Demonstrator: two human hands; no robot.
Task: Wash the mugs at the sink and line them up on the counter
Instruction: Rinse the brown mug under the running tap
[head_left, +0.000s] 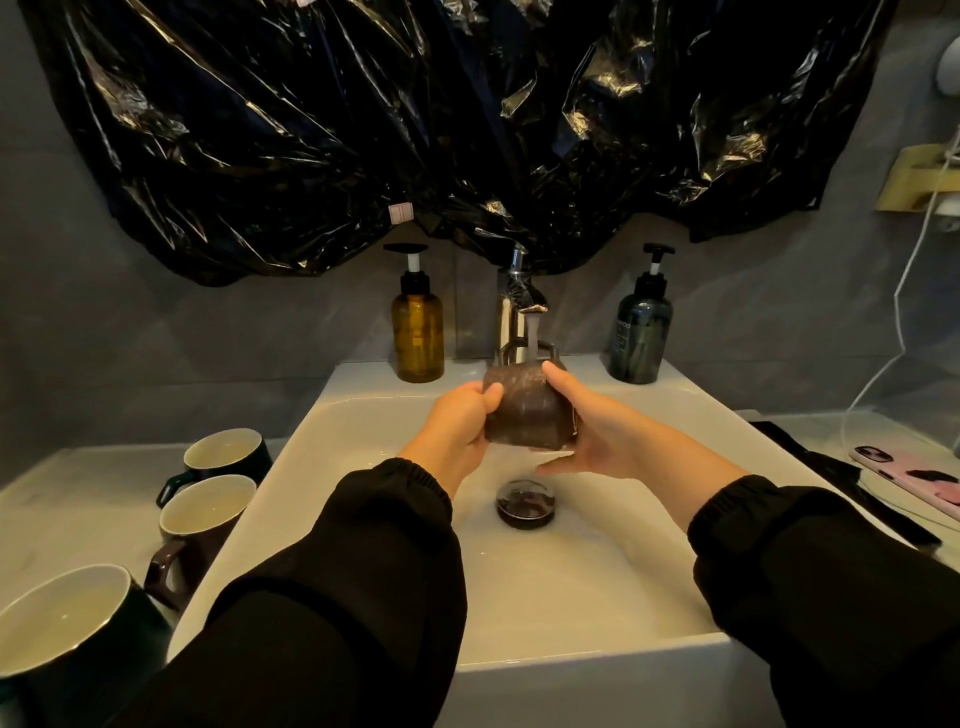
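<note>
- Grey wall (78, 338) at the back, draped with crinkled black plastic sheeting (363, 130).
- Below it, a white rectangular ceramic sink (571, 597) with a dark round drain stopper (525, 503) at the bottom of the basin.
- Chrome tap (514, 301) at the back rim, running; thin stream of water (532, 338) falling onto the mug.
- Brown speckled mug (527, 410) held over the basin, right under the stream, tipped on its side with the handle up and away.
- Left hand (457, 431) gripping one end of it: thumb across the near wall, fingers curled round behind.
- Right hand (597, 441) cupping the other end: thumb laid up along the side, fingers reaching underneath.
- Black cuffed sleeves on both arms.
- On the pale counter (62, 499) to the left, three upright mugs in a row along the sink edge: dark green mug (223, 452) farthest, brown mug (200, 519) in the middle, large dark mug (67, 623) nearest, all with pale insides.
- Amber pump bottle (418, 327) left of the tap, dark green pump bottle (641, 332) right of it.
- Phone in a pink case (914, 475) flat on the right counter.
</note>
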